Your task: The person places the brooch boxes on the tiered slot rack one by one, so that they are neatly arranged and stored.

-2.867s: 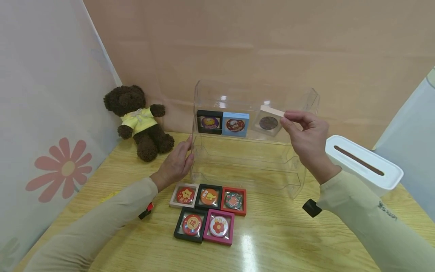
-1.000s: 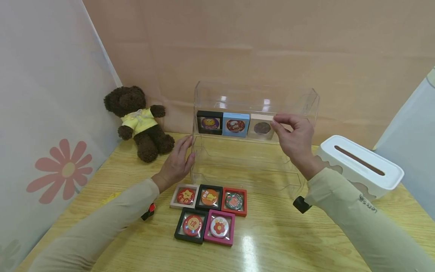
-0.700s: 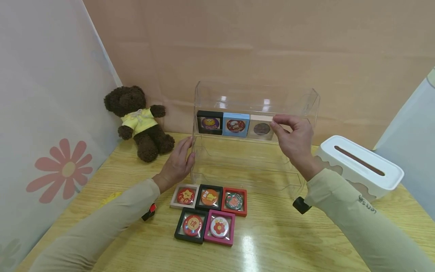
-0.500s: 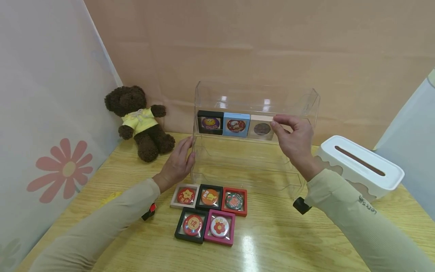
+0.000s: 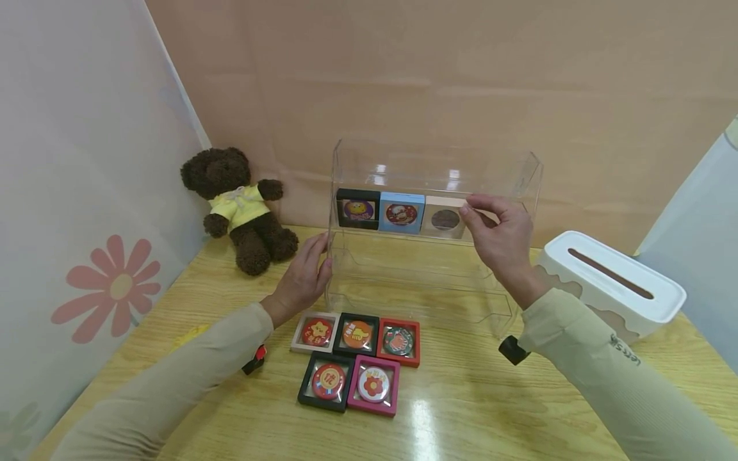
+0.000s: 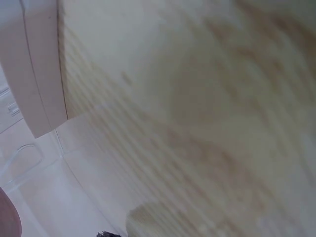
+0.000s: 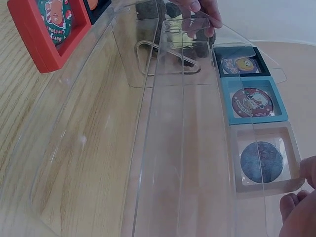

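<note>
A clear acrylic display stand point(image 5: 403, 259) rises in tiers on the table. Its top tier holds a black framed badge point(image 5: 358, 210), a blue framed badge point(image 5: 401, 214) and a cream framed badge point(image 5: 444, 219), side by side. My right hand point(image 5: 503, 234) pinches the cream frame's right upper edge between thumb and finger; in the right wrist view this frame point(image 7: 264, 160) stands against the blue one point(image 7: 253, 101). My left hand point(image 5: 301, 275) rests with fairly straight fingers along the stand's left side. The left wrist view shows mostly blurred table and a pale frame edge point(image 6: 42, 74).
Several framed badges lie face up before the stand, including a red frame point(image 5: 398, 342) and a magenta frame point(image 5: 373, 385). A brown teddy bear point(image 5: 245, 218) in a yellow top sits at left. Right of the stand is a white tissue box point(image 5: 611, 275).
My right hand has brought the cream framed badge, earlier tilted over the top tier, down and left beside the blue one. Over the last second both hands have stayed nearly still.
</note>
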`<control>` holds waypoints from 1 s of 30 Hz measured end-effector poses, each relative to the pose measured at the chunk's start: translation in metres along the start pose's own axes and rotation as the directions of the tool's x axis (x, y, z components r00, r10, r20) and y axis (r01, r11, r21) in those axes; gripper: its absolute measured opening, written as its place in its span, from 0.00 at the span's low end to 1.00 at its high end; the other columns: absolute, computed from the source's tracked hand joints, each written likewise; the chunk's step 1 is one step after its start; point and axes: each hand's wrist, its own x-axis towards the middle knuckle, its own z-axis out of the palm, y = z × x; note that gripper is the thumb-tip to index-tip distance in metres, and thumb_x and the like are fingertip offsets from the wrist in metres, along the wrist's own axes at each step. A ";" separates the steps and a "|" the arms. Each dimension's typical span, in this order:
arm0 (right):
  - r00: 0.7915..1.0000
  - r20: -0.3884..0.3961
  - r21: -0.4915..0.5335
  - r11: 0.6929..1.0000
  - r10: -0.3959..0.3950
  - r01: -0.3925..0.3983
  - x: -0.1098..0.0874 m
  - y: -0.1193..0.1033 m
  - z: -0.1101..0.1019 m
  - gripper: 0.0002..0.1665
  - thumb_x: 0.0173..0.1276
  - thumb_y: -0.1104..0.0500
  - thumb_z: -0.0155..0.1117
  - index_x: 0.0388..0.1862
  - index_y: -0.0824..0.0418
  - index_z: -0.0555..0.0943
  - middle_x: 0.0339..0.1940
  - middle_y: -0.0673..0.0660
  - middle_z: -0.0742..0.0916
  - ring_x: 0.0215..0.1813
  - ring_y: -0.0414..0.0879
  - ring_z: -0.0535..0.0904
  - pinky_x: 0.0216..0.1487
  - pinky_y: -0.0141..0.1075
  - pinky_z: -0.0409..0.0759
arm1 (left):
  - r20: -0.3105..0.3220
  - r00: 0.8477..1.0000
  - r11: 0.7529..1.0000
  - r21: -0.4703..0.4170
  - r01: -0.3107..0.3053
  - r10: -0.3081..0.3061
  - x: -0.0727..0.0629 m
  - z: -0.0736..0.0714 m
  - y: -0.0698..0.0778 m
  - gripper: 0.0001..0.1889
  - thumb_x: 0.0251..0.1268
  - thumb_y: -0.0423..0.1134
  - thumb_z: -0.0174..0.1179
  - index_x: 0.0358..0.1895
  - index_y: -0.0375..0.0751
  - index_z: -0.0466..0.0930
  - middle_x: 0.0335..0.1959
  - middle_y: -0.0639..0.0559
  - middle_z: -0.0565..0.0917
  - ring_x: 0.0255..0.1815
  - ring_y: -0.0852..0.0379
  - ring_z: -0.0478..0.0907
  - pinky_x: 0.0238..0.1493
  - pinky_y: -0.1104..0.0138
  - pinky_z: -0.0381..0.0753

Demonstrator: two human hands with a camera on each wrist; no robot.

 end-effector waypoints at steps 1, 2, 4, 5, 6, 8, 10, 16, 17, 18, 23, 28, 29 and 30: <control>1.000 -0.003 0.011 1.000 0.000 0.000 0.000 0.000 0.000 0.12 0.60 0.69 0.68 0.41 0.75 0.83 0.44 0.58 0.82 0.47 0.42 0.79 0.48 0.30 0.78 | 0.000 1.000 1.000 -0.002 0.002 -0.002 0.000 0.000 0.000 0.23 0.76 0.38 0.39 0.59 0.18 0.64 0.49 0.30 0.71 0.43 0.41 0.76 0.42 0.55 0.80; 1.000 -0.005 0.018 1.000 -0.004 0.004 -0.001 0.000 -0.001 0.12 0.60 0.69 0.67 0.41 0.76 0.83 0.44 0.57 0.82 0.48 0.43 0.78 0.48 0.30 0.78 | 0.001 1.000 1.000 -0.004 0.004 -0.004 0.000 0.000 0.000 0.23 0.76 0.38 0.39 0.59 0.18 0.64 0.49 0.30 0.71 0.43 0.41 0.76 0.42 0.55 0.80; 1.000 -0.017 0.032 0.999 -0.020 0.021 -0.002 0.000 -0.002 0.12 0.59 0.70 0.67 0.41 0.76 0.82 0.44 0.56 0.81 0.48 0.45 0.78 0.48 0.30 0.78 | 0.008 1.000 1.000 -0.004 0.012 -0.012 0.000 0.000 0.001 0.23 0.77 0.39 0.38 0.59 0.18 0.64 0.49 0.31 0.71 0.43 0.42 0.76 0.42 0.55 0.80; 0.999 -0.023 0.041 0.999 -0.032 0.033 -0.002 0.000 -0.002 0.12 0.59 0.71 0.67 0.41 0.76 0.82 0.44 0.56 0.82 0.48 0.45 0.79 0.48 0.30 0.78 | 0.013 1.000 1.000 -0.004 0.016 -0.016 0.000 0.000 0.001 0.23 0.77 0.40 0.38 0.59 0.19 0.64 0.49 0.31 0.71 0.43 0.42 0.76 0.42 0.55 0.80; 0.999 -0.028 0.045 0.998 -0.045 0.047 -0.002 0.001 -0.002 0.12 0.59 0.71 0.67 0.41 0.77 0.82 0.44 0.56 0.82 0.48 0.46 0.79 0.49 0.31 0.78 | 0.017 1.000 1.000 -0.004 0.022 -0.022 0.000 0.000 0.001 0.23 0.77 0.40 0.37 0.58 0.19 0.65 0.49 0.32 0.71 0.43 0.43 0.76 0.42 0.56 0.79; 0.996 -0.040 0.057 0.995 -0.074 0.076 -0.002 0.001 -0.004 0.11 0.59 0.71 0.67 0.41 0.77 0.82 0.43 0.58 0.83 0.47 0.47 0.80 0.49 0.32 0.78 | 0.024 0.999 1.000 -0.003 0.030 -0.030 -0.001 0.000 0.001 0.23 0.77 0.41 0.37 0.58 0.19 0.65 0.50 0.32 0.71 0.43 0.43 0.76 0.43 0.56 0.79; 0.994 -0.049 0.062 0.993 -0.096 0.098 -0.003 0.002 -0.005 0.11 0.60 0.71 0.66 0.41 0.77 0.82 0.44 0.59 0.83 0.47 0.48 0.80 0.49 0.32 0.78 | 0.029 0.999 0.999 -0.004 0.035 -0.035 -0.001 -0.001 0.001 0.24 0.77 0.41 0.36 0.58 0.19 0.65 0.50 0.32 0.71 0.44 0.43 0.76 0.43 0.56 0.79; 0.990 -0.057 0.102 0.986 -0.128 0.133 -0.010 -0.002 -0.007 0.12 0.59 0.74 0.65 0.42 0.79 0.80 0.47 0.63 0.81 0.50 0.47 0.78 0.50 0.33 0.78 | 0.036 0.999 0.999 -0.013 0.033 -0.033 0.000 -0.002 0.002 0.22 0.76 0.39 0.39 0.59 0.19 0.64 0.50 0.31 0.70 0.44 0.43 0.76 0.43 0.56 0.80; 0.989 -0.055 0.108 0.984 -0.137 0.142 -0.011 -0.003 -0.008 0.12 0.59 0.74 0.64 0.42 0.80 0.79 0.47 0.63 0.81 0.50 0.46 0.78 0.50 0.34 0.78 | 0.035 0.999 0.999 -0.014 0.030 -0.030 0.001 -0.002 0.001 0.22 0.76 0.38 0.39 0.59 0.19 0.64 0.50 0.31 0.70 0.44 0.42 0.76 0.43 0.56 0.80; 0.988 -0.053 0.121 0.981 -0.146 0.151 -0.013 -0.004 -0.007 0.12 0.59 0.75 0.64 0.42 0.80 0.79 0.47 0.64 0.81 0.50 0.47 0.78 0.50 0.34 0.78 | 0.035 0.999 0.999 -0.015 0.029 -0.029 0.001 -0.002 0.001 0.22 0.76 0.38 0.39 0.59 0.19 0.65 0.50 0.31 0.70 0.44 0.42 0.76 0.43 0.56 0.80; 0.982 -0.004 0.167 0.968 -0.188 0.186 -0.026 -0.010 -0.006 0.12 0.58 0.77 0.63 0.42 0.81 0.78 0.47 0.68 0.81 0.51 0.50 0.78 0.50 0.35 0.78 | 0.020 1.000 1.000 -0.017 0.020 -0.020 0.002 -0.001 0.000 0.22 0.76 0.38 0.39 0.58 0.19 0.65 0.49 0.31 0.71 0.43 0.42 0.76 0.42 0.56 0.80; 0.975 0.045 0.169 0.963 -0.219 0.208 -0.037 -0.014 -0.003 0.12 0.58 0.78 0.62 0.42 0.81 0.78 0.46 0.71 0.81 0.52 0.49 0.79 0.50 0.35 0.78 | 0.005 1.000 1.000 -0.016 0.002 -0.002 0.000 0.000 -0.001 0.22 0.76 0.38 0.39 0.58 0.19 0.65 0.48 0.31 0.71 0.42 0.42 0.77 0.41 0.57 0.80; 0.973 0.051 0.172 0.962 -0.223 0.212 -0.039 -0.014 -0.002 0.12 0.58 0.78 0.62 0.43 0.81 0.78 0.46 0.71 0.81 0.51 0.50 0.79 0.50 0.35 0.78 | 0.005 1.000 1.000 -0.014 0.001 -0.001 0.000 0.000 -0.001 0.22 0.76 0.38 0.39 0.58 0.19 0.66 0.48 0.31 0.71 0.42 0.43 0.77 0.41 0.57 0.81; 0.973 0.056 0.170 0.962 -0.225 0.213 -0.040 -0.014 -0.002 0.12 0.58 0.78 0.62 0.42 0.80 0.79 0.46 0.71 0.81 0.51 0.49 0.79 0.50 0.35 0.78 | 0.006 1.000 1.000 -0.013 0.002 -0.001 0.000 0.000 -0.001 0.22 0.76 0.39 0.39 0.58 0.19 0.66 0.48 0.31 0.71 0.42 0.43 0.77 0.41 0.57 0.81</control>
